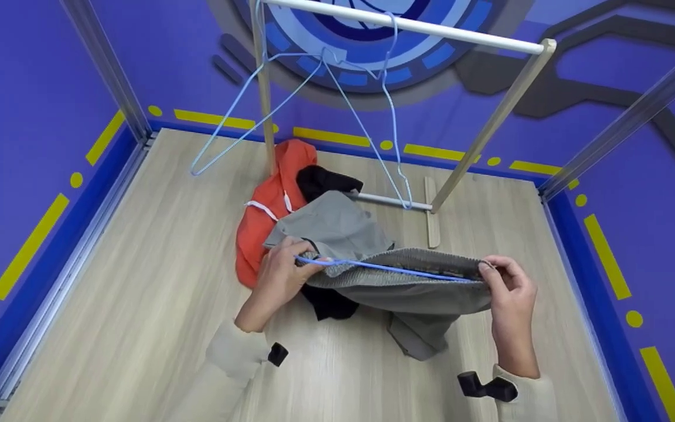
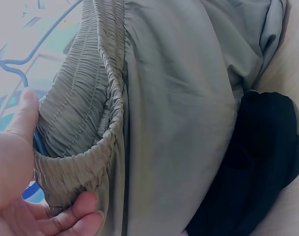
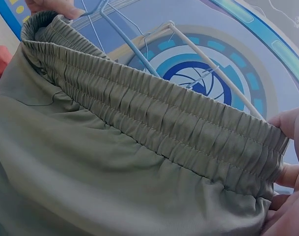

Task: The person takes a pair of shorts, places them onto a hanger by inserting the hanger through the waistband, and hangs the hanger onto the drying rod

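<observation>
A pair of grey pants [image 1: 419, 300] with a gathered elastic waistband [image 3: 164, 115] is stretched sideways between both hands. Inside the waist opening lies a blue hanger [image 1: 399, 270], its long bar running across from one side to the other. My left hand [image 1: 282, 272] pinches the left end of the waistband, with the thumb at the hanger in the left wrist view. The right end of the waistband is gripped between thumb and fingers by my right hand [image 1: 512, 290]. Part of the hanger is hidden inside the cloth.
Behind the pants stands a clothes rack with a white rail [image 1: 431, 27] and wooden posts. Blue hangers [image 1: 229, 126] hang from it. An orange hooded garment [image 1: 255, 234] with white drawstrings and a black cloth [image 1: 326, 181] lie piled on the wooden surface [image 1: 156, 252].
</observation>
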Demonstrator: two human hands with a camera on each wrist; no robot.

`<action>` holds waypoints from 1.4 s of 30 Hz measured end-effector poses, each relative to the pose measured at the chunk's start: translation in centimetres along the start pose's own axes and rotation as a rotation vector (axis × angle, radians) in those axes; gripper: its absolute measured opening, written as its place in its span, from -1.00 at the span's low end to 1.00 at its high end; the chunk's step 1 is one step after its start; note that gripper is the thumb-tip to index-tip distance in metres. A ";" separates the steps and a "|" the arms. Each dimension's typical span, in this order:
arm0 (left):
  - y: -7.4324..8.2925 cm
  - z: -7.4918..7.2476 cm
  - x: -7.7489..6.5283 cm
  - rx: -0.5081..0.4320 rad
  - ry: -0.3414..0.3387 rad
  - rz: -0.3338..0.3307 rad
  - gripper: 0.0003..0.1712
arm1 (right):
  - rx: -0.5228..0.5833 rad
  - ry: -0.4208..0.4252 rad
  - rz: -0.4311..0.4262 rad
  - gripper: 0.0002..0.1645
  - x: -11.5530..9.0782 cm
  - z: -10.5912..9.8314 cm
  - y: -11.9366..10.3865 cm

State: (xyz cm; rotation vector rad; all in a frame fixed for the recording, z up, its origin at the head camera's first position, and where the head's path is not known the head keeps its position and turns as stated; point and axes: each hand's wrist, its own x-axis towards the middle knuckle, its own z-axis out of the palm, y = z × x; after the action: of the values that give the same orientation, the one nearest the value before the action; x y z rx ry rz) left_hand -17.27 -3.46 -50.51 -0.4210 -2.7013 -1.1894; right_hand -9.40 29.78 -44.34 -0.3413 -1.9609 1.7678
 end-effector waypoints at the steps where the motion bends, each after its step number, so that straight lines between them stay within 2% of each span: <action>1: -0.1 0.0 -0.1 0.010 0.011 0.009 -0.61 | -0.013 -0.005 0.002 -0.80 -0.1 0.0 0.1; 6: -0.3 0.2 -0.6 0.064 0.042 0.030 -0.52 | -0.083 -0.031 0.001 -0.82 -0.4 0.2 0.6; 12: -0.1 0.5 -0.5 0.114 0.037 0.057 -0.47 | -0.160 -0.090 -0.061 -0.87 -0.7 0.4 0.9; 18: 0.1 0.8 -0.3 0.158 0.007 0.037 -0.58 | -0.184 -0.138 -0.099 -0.86 -0.9 0.8 0.9; 21: 0.3 0.8 -0.3 0.154 -0.005 0.009 -0.59 | -0.171 -0.137 -0.099 -0.88 -0.9 0.9 0.9; 25: 0.4 0.9 -0.2 0.146 0.006 0.002 -0.47 | -0.195 -0.146 -0.119 -0.90 -1.0 1.2 1.0; 31: 0.7 0.9 -0.1 0.158 0.052 0.048 -0.43 | -0.276 -0.158 -0.169 -0.91 -1.5 2.2 0.1; 35: 0.7 0.9 0.0 0.150 0.074 0.075 -0.46 | -0.261 -0.165 -0.190 -0.91 -2.0 3.2 -1.2; 42: 1.1 1.0 0.2 0.121 0.089 0.068 -0.46 | -0.242 -0.206 -0.205 -0.90 -2.0 4.1 -1.2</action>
State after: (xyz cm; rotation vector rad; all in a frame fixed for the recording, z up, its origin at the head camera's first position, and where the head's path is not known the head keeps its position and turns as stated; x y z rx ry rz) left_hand -17.15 -2.00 -50.36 -0.4286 -2.6431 -0.9970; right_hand -9.60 25.12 -43.69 -0.0335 -2.2717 1.4902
